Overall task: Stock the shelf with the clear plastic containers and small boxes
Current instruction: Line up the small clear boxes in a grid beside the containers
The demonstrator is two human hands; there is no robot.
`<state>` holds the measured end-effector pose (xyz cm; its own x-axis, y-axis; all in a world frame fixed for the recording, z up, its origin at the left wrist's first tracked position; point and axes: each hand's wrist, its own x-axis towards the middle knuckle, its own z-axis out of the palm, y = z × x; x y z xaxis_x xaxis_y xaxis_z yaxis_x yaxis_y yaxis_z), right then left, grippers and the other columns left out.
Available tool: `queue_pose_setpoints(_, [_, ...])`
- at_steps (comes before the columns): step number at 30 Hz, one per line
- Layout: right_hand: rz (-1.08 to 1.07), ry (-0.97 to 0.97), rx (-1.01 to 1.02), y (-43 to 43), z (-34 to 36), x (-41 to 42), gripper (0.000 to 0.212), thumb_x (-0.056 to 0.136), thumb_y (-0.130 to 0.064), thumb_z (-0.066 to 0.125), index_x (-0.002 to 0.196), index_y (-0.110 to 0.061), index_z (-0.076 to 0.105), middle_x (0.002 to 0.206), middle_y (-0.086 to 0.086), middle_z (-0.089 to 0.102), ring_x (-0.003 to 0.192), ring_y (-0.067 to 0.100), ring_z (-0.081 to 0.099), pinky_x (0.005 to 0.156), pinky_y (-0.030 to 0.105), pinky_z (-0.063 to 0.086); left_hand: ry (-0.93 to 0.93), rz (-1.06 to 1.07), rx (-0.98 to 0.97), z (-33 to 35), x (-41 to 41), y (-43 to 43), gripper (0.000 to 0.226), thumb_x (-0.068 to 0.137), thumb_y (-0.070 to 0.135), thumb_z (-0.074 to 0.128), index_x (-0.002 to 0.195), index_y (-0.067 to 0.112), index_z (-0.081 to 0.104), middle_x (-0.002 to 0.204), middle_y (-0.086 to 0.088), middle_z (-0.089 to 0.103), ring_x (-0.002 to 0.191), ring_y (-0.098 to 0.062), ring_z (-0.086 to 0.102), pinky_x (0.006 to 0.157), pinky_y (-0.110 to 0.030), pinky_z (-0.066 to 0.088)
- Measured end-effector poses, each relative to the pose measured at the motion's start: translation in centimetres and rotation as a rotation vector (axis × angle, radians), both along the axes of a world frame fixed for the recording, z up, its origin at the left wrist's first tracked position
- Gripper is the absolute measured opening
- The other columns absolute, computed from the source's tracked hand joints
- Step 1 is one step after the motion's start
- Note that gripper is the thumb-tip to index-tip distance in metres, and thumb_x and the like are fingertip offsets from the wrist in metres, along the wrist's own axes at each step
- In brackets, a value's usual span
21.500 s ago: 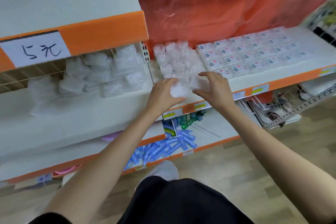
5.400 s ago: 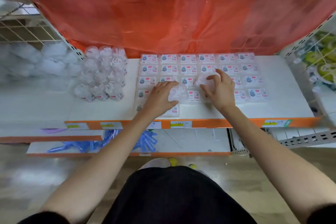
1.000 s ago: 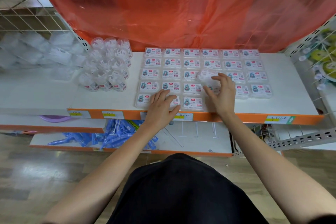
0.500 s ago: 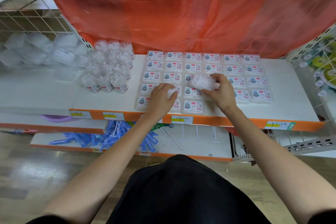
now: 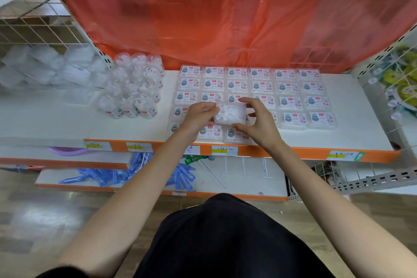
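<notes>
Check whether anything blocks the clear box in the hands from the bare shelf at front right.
Nothing visible. The left hand and right hand hold the clear rectangular plastic box above flat labelled boxes; the white shelf beside the front row is bare.

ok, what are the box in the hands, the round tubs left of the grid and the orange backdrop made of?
The held box: clear rigid plastic, glossy; white contents show through. The round tubs: also clear plastic, white pieces visible inside, labels look like paper. The orange backdrop: probably thin plastic film; it wrinkles, shines and is translucent.
</notes>
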<state>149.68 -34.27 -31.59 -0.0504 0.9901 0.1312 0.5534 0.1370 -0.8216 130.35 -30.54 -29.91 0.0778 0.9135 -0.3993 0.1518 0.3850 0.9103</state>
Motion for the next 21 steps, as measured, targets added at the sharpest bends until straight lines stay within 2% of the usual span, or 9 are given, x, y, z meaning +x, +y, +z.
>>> queue_pose_setpoints(2, [-0.022, 0.096, -0.030, -0.3, 0.0, -0.2, 0.075, 0.073, -0.020, 0.086, 0.135, -0.027, 0.045, 0.136, -0.008, 0.047, 0.113, 0.004, 0.049, 0.086, 0.005, 0.040, -0.033, 0.015, 0.001, -0.1, -0.3, -0.2, 0.038, 0.093, 0.011, 0.065, 0.128, 0.000, 0.058, 0.121, -0.015, 0.065, 0.100, -0.020, 0.065, 0.072, -0.022, 0.056])
queue_pose_setpoints(4, [-0.119, 0.282, -0.118, -0.4, -0.1, -0.6, 0.071, 0.077, -0.025, 0.084, 0.136, -0.026, 0.044, 0.134, -0.009, 0.049, 0.113, 0.002, 0.051, 0.087, 0.007, 0.043, -0.047, 0.028, 0.010, -0.1, -0.6, -0.4, 0.036, 0.093, 0.010, 0.064, 0.127, 0.001, 0.058, 0.118, -0.014, 0.066, 0.100, -0.021, 0.066, 0.076, -0.025, 0.057])
queue_pose_setpoints(6, [-0.207, 0.444, -0.250, -0.2, 0.0, -0.8, 0.058, 0.083, -0.027, 0.079, 0.133, -0.020, 0.052, 0.121, -0.002, 0.058, 0.106, 0.009, 0.059, 0.086, 0.018, 0.050, -0.060, 0.031, 0.027, 0.2, -0.6, -0.7, 0.033, 0.093, 0.009, 0.064, 0.126, 0.004, 0.058, 0.111, -0.010, 0.067, 0.095, -0.018, 0.067, 0.074, -0.022, 0.057])
queue_pose_setpoints(8, [-0.203, 0.510, -0.340, 0.0, 0.2, -0.8, 0.037, 0.087, -0.022, 0.075, 0.121, -0.017, 0.061, 0.100, 0.003, 0.064, 0.094, 0.015, 0.062, 0.081, 0.026, 0.054, -0.067, 0.022, 0.058, 0.4, -0.6, -1.0, 0.032, 0.093, 0.009, 0.064, 0.124, 0.007, 0.058, 0.107, -0.006, 0.066, 0.096, -0.017, 0.066, 0.076, -0.021, 0.056])
queue_pose_setpoints(10, [-0.176, 0.563, -0.350, 0.0, 0.3, -0.8, 0.028, 0.088, -0.014, 0.072, 0.114, -0.014, 0.063, 0.086, 0.000, 0.065, 0.083, 0.013, 0.063, 0.072, 0.022, 0.054, -0.078, 0.015, 0.062, 0.5, -0.6, -1.1, 0.030, 0.094, 0.011, 0.063, 0.123, 0.010, 0.059, 0.107, -0.004, 0.066, 0.098, -0.017, 0.066, 0.079, -0.024, 0.057])
queue_pose_setpoints(12, [-0.180, 0.604, -0.324, -0.1, 0.5, -0.7, 0.028, 0.088, -0.008, 0.072, 0.114, -0.012, 0.062, 0.081, -0.004, 0.063, 0.076, 0.006, 0.062, 0.068, 0.019, 0.054, -0.095, 0.031, 0.016, 0.6, -0.6, -1.1, 0.029, 0.095, 0.022, 0.062, 0.123, 0.011, 0.060, 0.112, -0.005, 0.068, 0.100, -0.017, 0.068, 0.083, -0.029, 0.057])
queue_pose_setpoints(16, [-0.110, 0.584, -0.190, -0.4, 0.7, -0.5, 0.033, 0.081, 0.005, 0.074, 0.110, -0.008, 0.064, 0.086, -0.007, 0.067, 0.082, 0.000, 0.065, 0.075, 0.018, 0.053, -0.096, 0.057, -0.150, 1.3, -0.7, -0.8, 0.044, 0.099, 0.049, 0.046, 0.119, 0.014, 0.064, 0.111, -0.003, 0.071, 0.101, -0.017, 0.068, 0.086, -0.035, 0.055])
queue_pose_setpoints(19, [-0.039, 0.494, -0.088, -0.5, 0.6, -0.5, 0.033, 0.079, 0.005, 0.076, 0.106, -0.011, 0.067, 0.103, -0.003, 0.069, 0.100, 0.011, 0.066, 0.090, 0.032, 0.054, -0.167, 0.054, -0.229, 1.5, -0.8, -0.6, 0.045, 0.098, 0.051, 0.047, 0.112, 0.011, 0.065, 0.108, -0.008, 0.070, 0.100, -0.022, 0.069, 0.088, -0.039, 0.056])
queue_pose_setpoints(21, [-0.020, 0.436, -0.053, -0.6, 0.5, -0.5, 0.033, 0.080, 0.004, 0.075, 0.105, -0.016, 0.069, 0.108, -0.006, 0.070, 0.109, 0.014, 0.065, 0.097, 0.038, 0.052, -0.224, 0.058, -0.270, 1.7, -0.7, -0.5, 0.037, 0.097, 0.041, 0.056, 0.113, 0.009, 0.063, 0.109, -0.010, 0.069, 0.096, -0.024, 0.071, 0.085, -0.037, 0.058])
